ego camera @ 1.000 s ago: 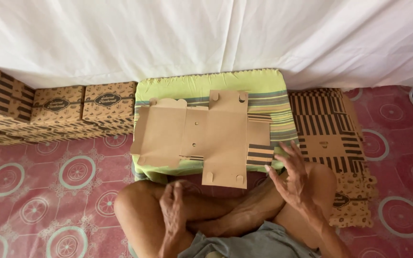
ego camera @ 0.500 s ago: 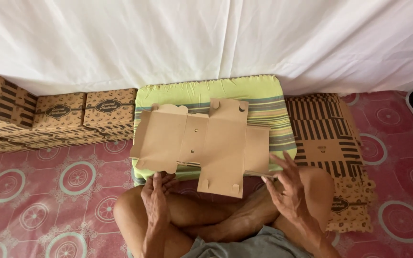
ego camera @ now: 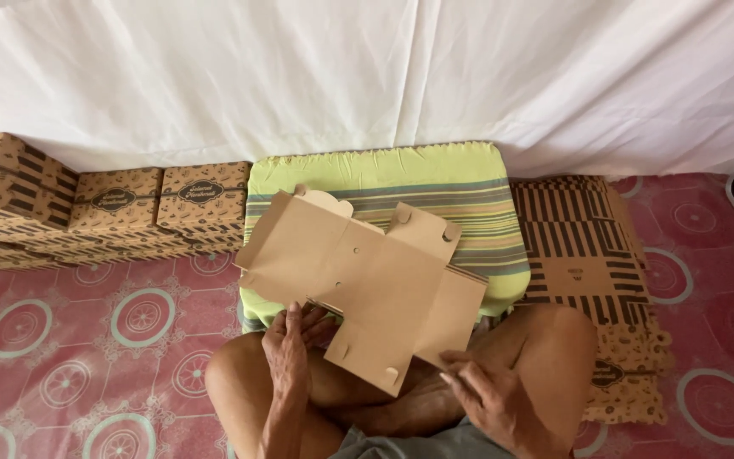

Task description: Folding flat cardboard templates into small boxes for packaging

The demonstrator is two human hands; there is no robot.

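Now both the left hand (ego camera: 289,350) and right hand (ego camera: 490,393) grip the flat carton's (ego camera: 367,280) near edge.

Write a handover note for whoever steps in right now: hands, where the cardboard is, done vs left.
Left hand: fingers on the near left edge of the flat box blank, grip looks closed on it.
Right hand: fingertips at the blank's near right edge; a firm grip cannot be confirmed.
The blank lies plain side up, unfolded, across the green striped cushion and the person's knees.
Done: folded boxes stacked at left along the white sheet.
Left: this blank has no fold yet; a stack of flat blanks waits at right.
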